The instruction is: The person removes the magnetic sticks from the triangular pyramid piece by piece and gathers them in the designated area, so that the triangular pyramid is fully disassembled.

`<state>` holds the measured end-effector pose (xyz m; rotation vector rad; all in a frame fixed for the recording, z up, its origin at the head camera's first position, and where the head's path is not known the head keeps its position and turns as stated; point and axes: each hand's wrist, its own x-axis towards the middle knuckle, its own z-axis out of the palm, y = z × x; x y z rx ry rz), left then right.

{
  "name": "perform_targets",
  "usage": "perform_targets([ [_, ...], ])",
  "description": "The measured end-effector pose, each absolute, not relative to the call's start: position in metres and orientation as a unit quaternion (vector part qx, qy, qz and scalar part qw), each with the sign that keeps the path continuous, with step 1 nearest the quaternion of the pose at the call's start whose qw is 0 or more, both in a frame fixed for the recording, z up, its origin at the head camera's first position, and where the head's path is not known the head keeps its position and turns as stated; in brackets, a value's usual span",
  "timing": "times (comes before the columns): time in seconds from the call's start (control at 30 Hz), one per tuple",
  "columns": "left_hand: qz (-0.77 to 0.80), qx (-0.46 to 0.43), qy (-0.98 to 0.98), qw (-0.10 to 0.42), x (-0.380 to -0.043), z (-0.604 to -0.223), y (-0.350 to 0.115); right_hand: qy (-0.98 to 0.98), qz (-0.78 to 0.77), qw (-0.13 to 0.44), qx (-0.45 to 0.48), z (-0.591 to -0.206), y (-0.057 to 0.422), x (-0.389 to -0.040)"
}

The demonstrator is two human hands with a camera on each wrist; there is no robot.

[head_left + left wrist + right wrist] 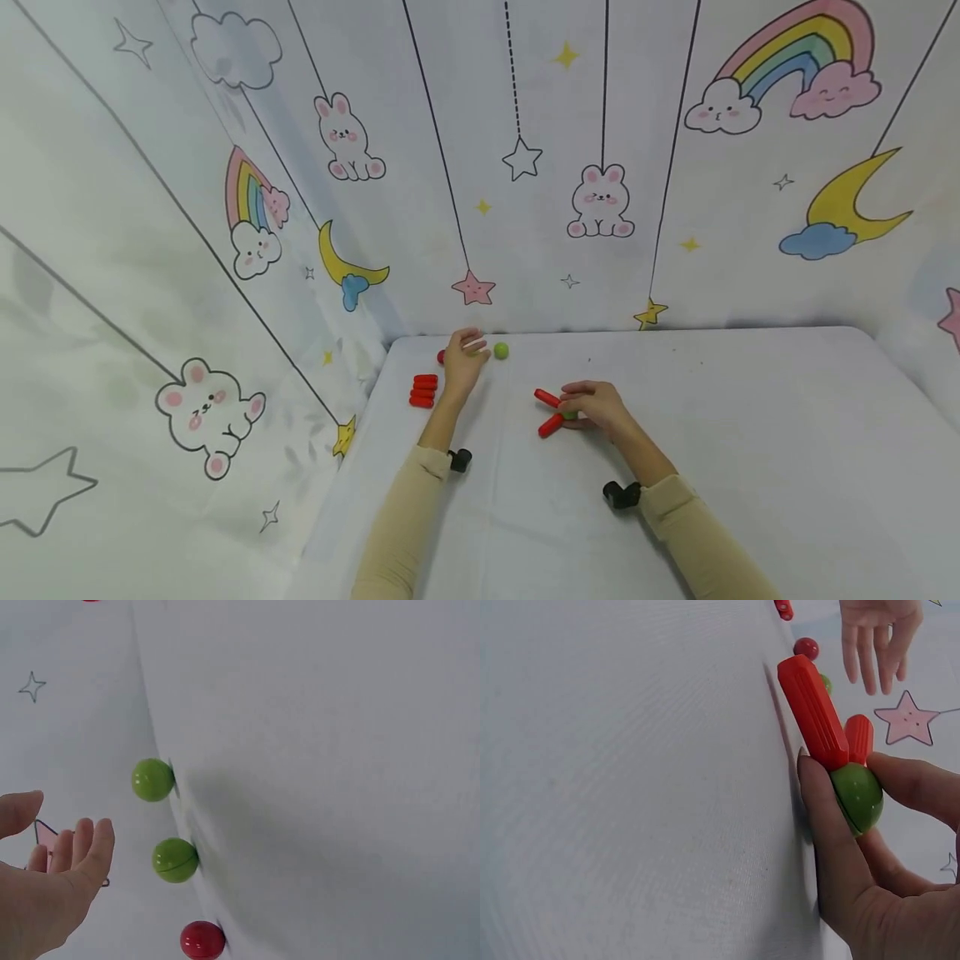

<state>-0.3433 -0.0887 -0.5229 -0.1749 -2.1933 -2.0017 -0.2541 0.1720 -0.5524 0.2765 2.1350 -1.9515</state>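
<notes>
Between thumb and fingers, my right hand [600, 406] pinches a green ball [857, 796]. Two red ridged rods, one nearer [812, 711] and one farther [859, 738], meet that ball and spread apart in a V. My left hand [463, 367] hovers over the far left of the table with its fingers loosely extended, holding nothing. Close to it in the left wrist view are one green ball [152, 780], a second green ball [175, 860] and a red ball [202, 940]. The head view shows the second green ball mostly hidden behind the left hand.
Several red rods [423, 390] lie side by side at the table's left, near the left forearm. A white cloth covers the table [750, 450]. Behind it and along the left hangs a printed curtain [540, 275] with bunnies, stars and rainbows.
</notes>
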Motion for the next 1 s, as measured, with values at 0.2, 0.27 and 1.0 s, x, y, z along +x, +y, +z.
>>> perform_targets([
  [0.2,-0.707,-0.05,-0.705,-0.005,-0.314,-0.515,-0.082,0.723,-0.673,0.12,0.099,-0.55,0.172,-0.255],
  [0.27,-0.707,-0.043,-0.705,-0.03,-0.306,-0.515,-0.08,0.722,-0.674,0.121,0.098,-0.55,0.173,-0.256],
  [1.0,-0.713,-0.047,-0.678,-0.17,-0.253,-0.54,-0.061,0.733,-0.662,0.122,0.097,-0.552,0.171,-0.257],
])
